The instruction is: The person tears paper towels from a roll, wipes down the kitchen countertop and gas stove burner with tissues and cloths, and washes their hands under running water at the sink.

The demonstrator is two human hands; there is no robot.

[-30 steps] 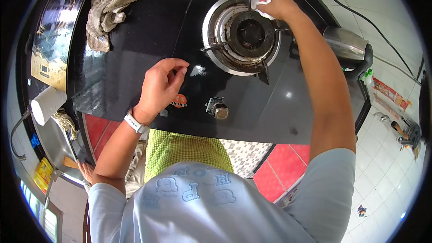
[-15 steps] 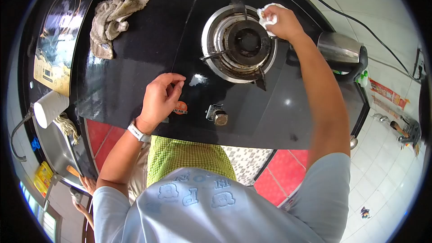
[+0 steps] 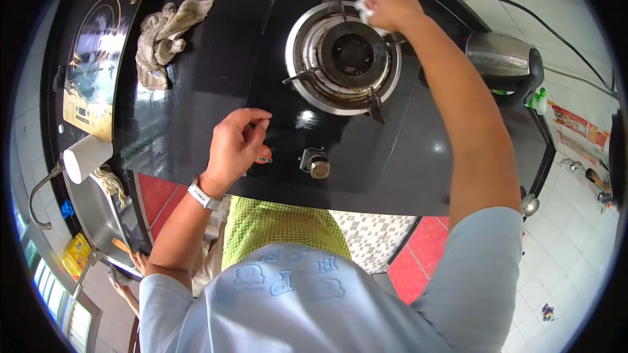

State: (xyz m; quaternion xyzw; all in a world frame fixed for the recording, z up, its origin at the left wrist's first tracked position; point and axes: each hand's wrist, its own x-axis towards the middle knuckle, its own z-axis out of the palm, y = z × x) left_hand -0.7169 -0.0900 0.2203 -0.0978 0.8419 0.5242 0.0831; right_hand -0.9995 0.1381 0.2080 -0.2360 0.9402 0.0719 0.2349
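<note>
My right hand (image 3: 396,10) is closed around a crumpled white cloth (image 3: 367,1), possibly a paper wipe, at the far right rim of the gas burner (image 3: 353,55). Part of the cloth is hidden under my fingers. The burner has a steel ring, a dark centre and black pan supports, with brownish grime inside the ring. My left hand (image 3: 237,147), a white band on its wrist, rests on the black stovetop (image 3: 216,98) with fingers curled together and nothing visible in them. Beside it are an orange sticker (image 3: 263,154) and the control knob (image 3: 319,167).
A rumpled beige rag (image 3: 160,42) lies on the left, near an induction cooker (image 3: 98,59) and a white cup-like container (image 3: 88,158). A steel kettle (image 3: 500,55) stands on the right. Another person's hand (image 3: 139,261) shows by the sink (image 3: 91,212).
My right hand has shifted the white cloth slightly left and up along the burner's far rim. My left hand stays in place; the view has tilted a little.
</note>
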